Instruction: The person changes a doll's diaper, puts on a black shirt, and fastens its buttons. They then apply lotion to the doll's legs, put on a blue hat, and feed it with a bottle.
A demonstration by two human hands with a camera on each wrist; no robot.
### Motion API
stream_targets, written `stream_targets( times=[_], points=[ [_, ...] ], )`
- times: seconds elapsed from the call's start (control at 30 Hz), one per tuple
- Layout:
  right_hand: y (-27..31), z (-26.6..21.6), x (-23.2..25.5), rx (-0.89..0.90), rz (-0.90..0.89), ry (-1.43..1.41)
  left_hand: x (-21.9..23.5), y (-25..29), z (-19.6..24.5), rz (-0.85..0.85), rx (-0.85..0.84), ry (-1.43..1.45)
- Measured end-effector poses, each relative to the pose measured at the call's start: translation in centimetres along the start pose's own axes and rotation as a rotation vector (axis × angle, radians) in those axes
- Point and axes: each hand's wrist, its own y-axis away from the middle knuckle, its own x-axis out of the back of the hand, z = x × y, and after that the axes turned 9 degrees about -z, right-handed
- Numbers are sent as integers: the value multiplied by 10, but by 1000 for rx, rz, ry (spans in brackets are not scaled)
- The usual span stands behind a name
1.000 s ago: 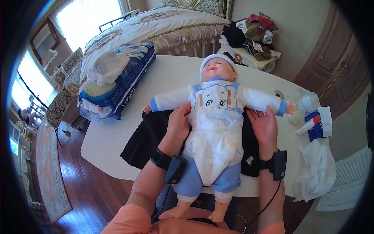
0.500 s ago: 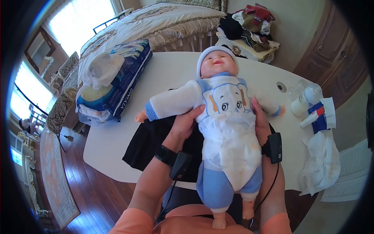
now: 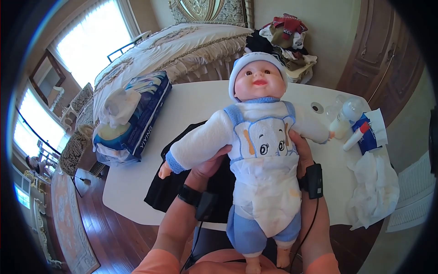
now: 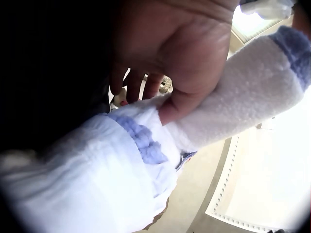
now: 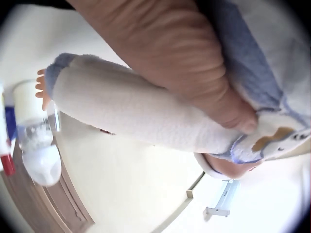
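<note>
Since the first earlier frame, the doll (image 3: 267, 148) has tilted up from lying flat; its eyes, closed then, are now open. It occupies the centre of the frame, its feet at the bottom edge. My left hand (image 3: 211, 165) and right hand (image 3: 303, 153) grip the torso below the arms, one per side, partly closed, thumbs at the front. A white diaper (image 3: 267, 192) covers the doll's middle. Black cloth (image 3: 166, 186) lies on the white table (image 3: 125, 194), left of centre.
</note>
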Motion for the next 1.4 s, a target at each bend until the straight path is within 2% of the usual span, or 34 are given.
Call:
stream_targets(
  times=[0.13,0.2,0.23,0.3,0.33,0.4,0.47,0.53,0.63,0.73,0.83,1.0,1.1,1.13,1.17,1.27,1.33,1.37,1.4],
  points=[
    [12,0,-3,7,-1,-55,3,0,0,-54,9,-57],
    [21,0,-5,-66,-60,-170,7,0,2,-85,-11,-118],
    [20,1,-2,-70,-58,-171,17,-2,1,-84,-36,192],
    [12,3,10,-94,-73,-139,45,-9,-9,-76,-59,501],
    [7,4,19,-98,-71,-143,50,-14,-8,-58,-70,544],
    [0,4,37,-18,-287,-122,38,-29,-3,-18,-63,322],
    [-2,1,43,44,-368,-104,14,-48,-7,14,-51,-210],
    [-2,-2,44,88,-319,-77,-7,-55,-24,3,-59,-743],
    [-2,-6,51,176,-117,5,-30,-47,-52,-59,-91,-1187],
    [11,-4,61,241,21,86,-31,-51,-61,-89,-102,-1324],
    [23,-1,73,284,111,165,-17,-71,-45,-158,-129,-1388],
    [27,1,81,317,183,251,15,-79,-1,-315,17,-1322],
    [25,1,84,329,204,273,7,-73,-7,-329,8,-1390],
    [25,2,84,330,207,285,-2,-60,-18,-121,-114,-1514],
    [25,2,84,332,210,290,-3,-54,-31,58,-124,-1708],
    [25,2,86,346,225,316,15,-61,-39,-3,-39,-1630],
    [23,3,87,352,227,326,40,-66,-22,-32,-208,-1744],
    [24,1,88,355,232,335,51,-65,-10,-24,-204,-1750],
    [23,0,89,361,238,344,64,-62,6,52,-128,-1751]
  ],
)
